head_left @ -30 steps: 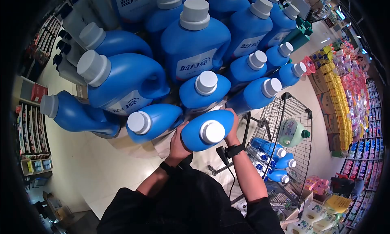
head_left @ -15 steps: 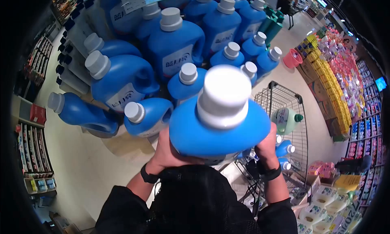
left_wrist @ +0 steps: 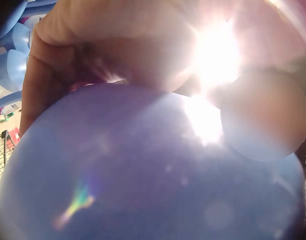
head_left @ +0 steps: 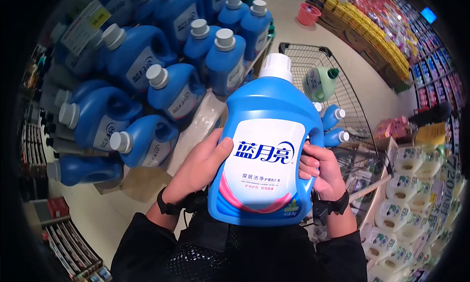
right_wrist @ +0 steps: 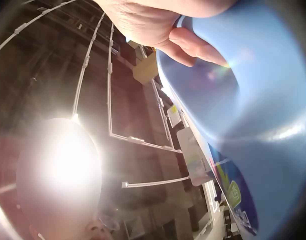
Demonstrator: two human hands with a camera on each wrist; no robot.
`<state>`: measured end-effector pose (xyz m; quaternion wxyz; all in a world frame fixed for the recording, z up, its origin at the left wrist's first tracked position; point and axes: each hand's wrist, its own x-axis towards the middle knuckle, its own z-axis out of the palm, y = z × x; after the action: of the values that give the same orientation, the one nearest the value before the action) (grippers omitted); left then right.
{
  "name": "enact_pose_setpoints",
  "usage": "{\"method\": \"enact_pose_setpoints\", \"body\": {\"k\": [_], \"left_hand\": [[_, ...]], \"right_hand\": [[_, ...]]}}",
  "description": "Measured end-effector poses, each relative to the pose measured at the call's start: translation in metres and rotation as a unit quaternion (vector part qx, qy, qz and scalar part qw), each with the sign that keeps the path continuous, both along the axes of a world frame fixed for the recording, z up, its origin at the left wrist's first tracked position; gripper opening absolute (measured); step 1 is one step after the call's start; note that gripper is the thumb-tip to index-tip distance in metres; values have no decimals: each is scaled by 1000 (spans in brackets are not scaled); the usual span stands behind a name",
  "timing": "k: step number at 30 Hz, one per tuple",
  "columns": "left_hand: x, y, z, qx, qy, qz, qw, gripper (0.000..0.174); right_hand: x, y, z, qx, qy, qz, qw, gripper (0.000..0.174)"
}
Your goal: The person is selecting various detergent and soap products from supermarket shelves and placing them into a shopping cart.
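A large blue laundry detergent bottle [head_left: 267,169] with a white cap [head_left: 276,67] stands in front of the chest, its printed label facing up toward the head. My left hand [head_left: 201,162] holds its left side, thumb at the label's edge and the other fingers hidden behind. On the other side my right hand [head_left: 324,172] grips the handle, fingers curled through its opening. From the right wrist, the fingers [right_wrist: 198,47] show inside the handle gap. The bottle's blue body [left_wrist: 143,165] fills most of the left wrist view.
More blue bottles [head_left: 142,67] crowd a display at the left, with a price card [head_left: 83,27] above them. A wire shopping cart [head_left: 350,106] stands at the right, holding a green bottle [head_left: 320,84] and smaller blue bottles [head_left: 333,116]. White jugs [head_left: 391,213] line the lower right.
The bottle has come up from the display toward the chest and tipped so its label shows. My right hand now has its fingers through the handle. The head view has turned right.
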<state>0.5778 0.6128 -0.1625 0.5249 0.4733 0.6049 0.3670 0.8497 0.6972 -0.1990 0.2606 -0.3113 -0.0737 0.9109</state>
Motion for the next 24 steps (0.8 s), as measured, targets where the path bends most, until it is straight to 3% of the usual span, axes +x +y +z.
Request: {"method": "enact_pose_setpoints", "body": {"k": [13,24], "left_hand": [[35,25,-6,-28,-58,-91,994,59],[36,36,-34,-46,-103,-109,988,58]], "right_hand": [[46,-29,-1,-6,-14,-99,995,11],[48,-35,-6,-16,-30,-117,993,7]]}}
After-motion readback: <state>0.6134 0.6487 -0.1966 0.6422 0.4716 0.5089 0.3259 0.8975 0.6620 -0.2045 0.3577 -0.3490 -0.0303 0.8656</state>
